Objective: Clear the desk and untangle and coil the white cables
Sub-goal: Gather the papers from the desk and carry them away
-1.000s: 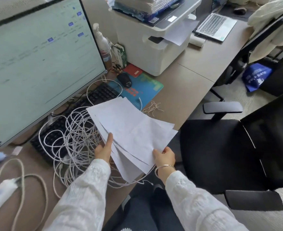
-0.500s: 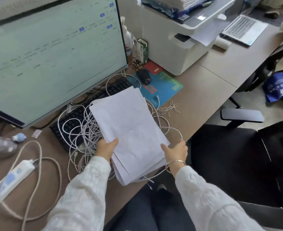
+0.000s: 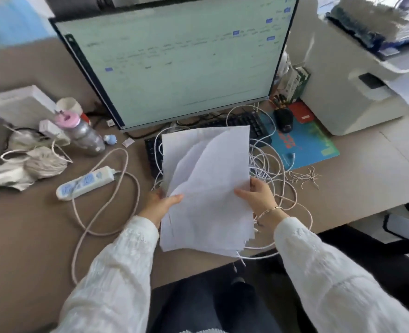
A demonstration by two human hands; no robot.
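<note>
I hold a stack of white paper sheets (image 3: 205, 188) above the desk, in front of the monitor. My left hand (image 3: 161, 203) grips its left edge with the thumb on top. My right hand (image 3: 258, 193) grips its right edge. Under and around the sheets lies a tangle of thin white cables (image 3: 268, 164), spread over the black keyboard (image 3: 246, 121) and trailing past the desk's front edge. Much of the tangle is hidden by the paper.
A large monitor (image 3: 179, 61) stands behind. Left of it are a power strip (image 3: 85, 182) with a thick looped cord, a bottle (image 3: 83, 133), crumpled cloth (image 3: 30, 164) and a white box (image 3: 18, 102). On the right are a mouse (image 3: 285, 120), blue mat (image 3: 304, 145) and printer (image 3: 367, 75).
The fanned sheets have been drawn together into a squarer stack and turned upright between my hands. My view has swung left, bringing the power strip, bottle and cloth into sight.
</note>
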